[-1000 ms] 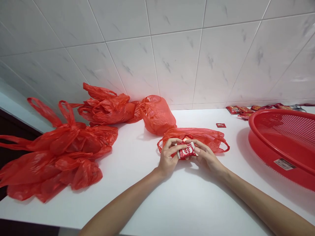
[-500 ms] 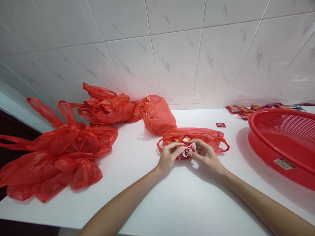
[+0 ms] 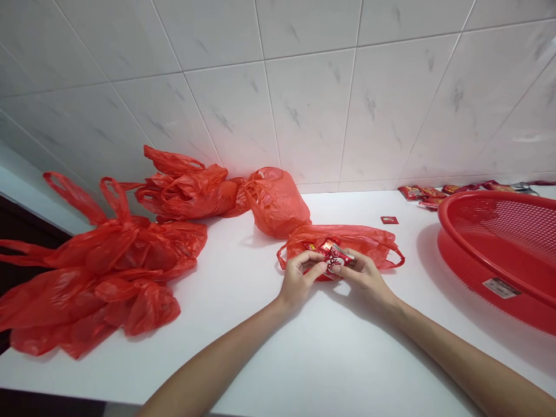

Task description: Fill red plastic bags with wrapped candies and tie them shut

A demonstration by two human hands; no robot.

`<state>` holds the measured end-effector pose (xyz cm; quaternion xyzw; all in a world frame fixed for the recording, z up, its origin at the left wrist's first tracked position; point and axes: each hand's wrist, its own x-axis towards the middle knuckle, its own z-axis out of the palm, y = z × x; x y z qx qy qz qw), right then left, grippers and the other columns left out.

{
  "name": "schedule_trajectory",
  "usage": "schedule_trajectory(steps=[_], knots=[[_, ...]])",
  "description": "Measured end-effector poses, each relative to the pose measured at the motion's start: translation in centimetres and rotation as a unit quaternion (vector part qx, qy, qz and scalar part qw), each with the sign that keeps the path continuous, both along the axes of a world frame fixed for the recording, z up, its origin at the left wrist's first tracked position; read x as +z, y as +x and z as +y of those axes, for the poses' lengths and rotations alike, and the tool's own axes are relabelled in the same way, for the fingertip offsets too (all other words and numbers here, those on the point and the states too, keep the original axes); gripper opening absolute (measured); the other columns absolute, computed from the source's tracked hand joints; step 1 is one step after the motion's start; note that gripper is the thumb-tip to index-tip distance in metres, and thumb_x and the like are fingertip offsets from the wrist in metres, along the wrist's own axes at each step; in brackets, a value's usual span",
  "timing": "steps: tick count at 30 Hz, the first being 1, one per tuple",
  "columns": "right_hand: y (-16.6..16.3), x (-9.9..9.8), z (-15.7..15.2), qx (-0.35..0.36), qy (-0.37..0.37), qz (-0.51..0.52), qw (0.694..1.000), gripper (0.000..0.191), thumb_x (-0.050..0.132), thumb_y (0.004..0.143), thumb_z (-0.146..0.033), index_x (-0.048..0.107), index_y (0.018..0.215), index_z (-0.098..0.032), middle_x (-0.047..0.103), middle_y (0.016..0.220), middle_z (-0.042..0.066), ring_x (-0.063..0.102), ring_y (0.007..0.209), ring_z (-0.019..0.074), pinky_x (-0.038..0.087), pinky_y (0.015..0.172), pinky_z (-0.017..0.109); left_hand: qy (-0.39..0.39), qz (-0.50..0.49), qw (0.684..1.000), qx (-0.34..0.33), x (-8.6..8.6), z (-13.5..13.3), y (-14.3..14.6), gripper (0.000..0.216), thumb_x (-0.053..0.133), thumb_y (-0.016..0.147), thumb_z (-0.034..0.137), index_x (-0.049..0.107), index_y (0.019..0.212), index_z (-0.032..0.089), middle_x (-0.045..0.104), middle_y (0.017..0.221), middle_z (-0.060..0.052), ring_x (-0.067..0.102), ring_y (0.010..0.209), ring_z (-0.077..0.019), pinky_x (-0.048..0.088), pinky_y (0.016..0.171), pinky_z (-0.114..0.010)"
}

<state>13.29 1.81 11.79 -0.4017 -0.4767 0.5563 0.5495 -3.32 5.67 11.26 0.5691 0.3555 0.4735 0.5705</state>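
My left hand [image 3: 299, 275] and my right hand [image 3: 364, 275] together pinch a small red and white packet [image 3: 335, 260] just above the white counter [image 3: 304, 347]. The packet is tilted and sits at the near edge of a flat red plastic bag [image 3: 369, 240] that lies behind my fingers. More small red wrappers show at the mouth of that bag, partly hidden by my fingers.
Crumpled red plastic bags [image 3: 99, 266] pile at the left, with others [image 3: 191, 188] and a bulging one [image 3: 278, 202] against the tiled wall. A big red mesh basket [image 3: 499, 249] stands at the right. A loose red sachet [image 3: 389, 219] and several packets [image 3: 430, 194] lie behind it.
Both hands have turned the packet between the fingers and lifted it slightly toward the flat bag. The arms have hardly shifted.
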Motion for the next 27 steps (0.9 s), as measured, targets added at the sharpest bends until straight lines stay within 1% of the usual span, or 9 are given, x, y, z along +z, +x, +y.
schedule_trajectory(steps=[5,7,10,12,16,18,20,24,27], knots=[[0.1,-0.1,0.1,0.019,0.015,-0.024,0.999,0.032,0.085,0.073,-0.042,0.064,0.080,-0.019,0.064,0.074,0.000,0.056,0.068,0.0153,0.045,0.064,0.028,0.012,0.018,0.999,-0.033,-0.2,-0.1,0.0,0.030,0.080,0.075,0.041,0.076,0.089,0.015,0.074,0.088,-0.008,0.067,0.084,-0.0211,0.054,0.079,-0.033],[0.0,-0.1,0.1,0.023,0.022,-0.021,0.999,0.030,0.084,0.074,-0.041,0.067,0.084,-0.019,0.064,0.076,0.001,0.057,0.070,0.0153,0.046,0.064,0.028,0.020,0.016,0.999,-0.033,-0.1,-0.2,0.1,0.030,0.078,0.077,0.044,0.076,0.083,0.015,0.072,0.084,-0.008,0.066,0.083,-0.0206,0.053,0.078,-0.033],[-0.1,-0.1,0.1,0.021,0.017,-0.008,1.000,0.033,0.083,0.075,-0.041,0.069,0.095,-0.020,0.069,0.087,0.004,0.062,0.080,0.0188,0.050,0.071,0.030,0.016,0.003,0.999,-0.030,0.4,-0.2,0.1,0.031,0.079,0.075,0.046,0.074,0.072,0.016,0.069,0.075,-0.004,0.062,0.075,-0.0176,0.051,0.074,-0.031],[0.0,-0.1,0.2,0.015,0.004,0.001,1.000,0.031,0.083,0.075,-0.042,0.069,0.092,-0.020,0.071,0.087,0.004,0.064,0.082,0.0199,0.051,0.073,0.032,-0.002,-0.008,0.999,-0.040,0.6,-0.1,0.1,0.033,0.080,0.074,0.047,0.072,0.067,0.016,0.068,0.070,-0.003,0.061,0.071,-0.0162,0.051,0.072,-0.030],[0.6,-0.2,0.5,-0.022,-0.019,0.013,0.999,0.032,0.085,0.072,-0.046,0.067,0.078,-0.020,0.068,0.075,0.001,0.060,0.067,0.0157,0.049,0.064,0.029,-0.047,-0.026,0.996,-0.070,0.7,-0.1,0.1,0.032,0.082,0.072,0.046,0.077,0.079,0.015,0.074,0.078,-0.005,0.064,0.077,-0.0184,0.052,0.078,-0.032],[0.9,-0.3,0.7,-0.034,-0.026,0.015,0.999,0.033,0.084,0.072,-0.048,0.068,0.078,-0.020,0.069,0.077,0.001,0.060,0.068,0.0157,0.049,0.064,0.029,-0.059,-0.036,0.995,-0.075,0.6,0.0,0.1,0.034,0.084,0.071,0.045,0.079,0.085,0.015,0.076,0.084,-0.006,0.066,0.080,-0.0194,0.052,0.081,-0.034],[1.0,-0.3,0.8,-0.025,-0.033,0.025,0.999,0.032,0.085,0.072,-0.047,0.071,0.083,-0.020,0.071,0.083,0.002,0.062,0.073,0.0168,0.049,0.067,0.029,-0.055,-0.042,0.996,-0.061,0.4,0.0,0.1,0.033,0.083,0.071,0.045,0.078,0.084,0.015,0.075,0.082,-0.005,0.065,0.079,-0.0188,0.052,0.080,-0.033],[0.9,-0.1,0.7,0.020,-0.030,0.019,0.999,0.036,0.086,0.071,-0.045,0.074,0.095,-0.020,0.072,0.088,0.004,0.061,0.072,0.0160,0.049,0.068,0.030,-0.028,-0.040,0.999,0.003,0.5,0.1,0.2,0.030,0.082,0.071,0.045,0.074,0.071,0.016,0.069,0.067,-0.002,0.059,0.066,-0.0152,0.050,0.069,-0.030],[0.6,0.2,0.5,0.025,-0.006,-0.002,1.000,0.033,0.082,0.076,-0.046,0.076,0.094,-0.018,0.073,0.087,0.005,0.062,0.075,0.0172,0.049,0.069,0.030,-0.032,-0.046,0.998,-0.009,0.8,0.1,0.1,0.029,0.081,0.071,0.045,0.075,0.072,0.017,0.070,0.069,-0.002,0.062,0.068,-0.0167,0.052,0.071,-0.031]])
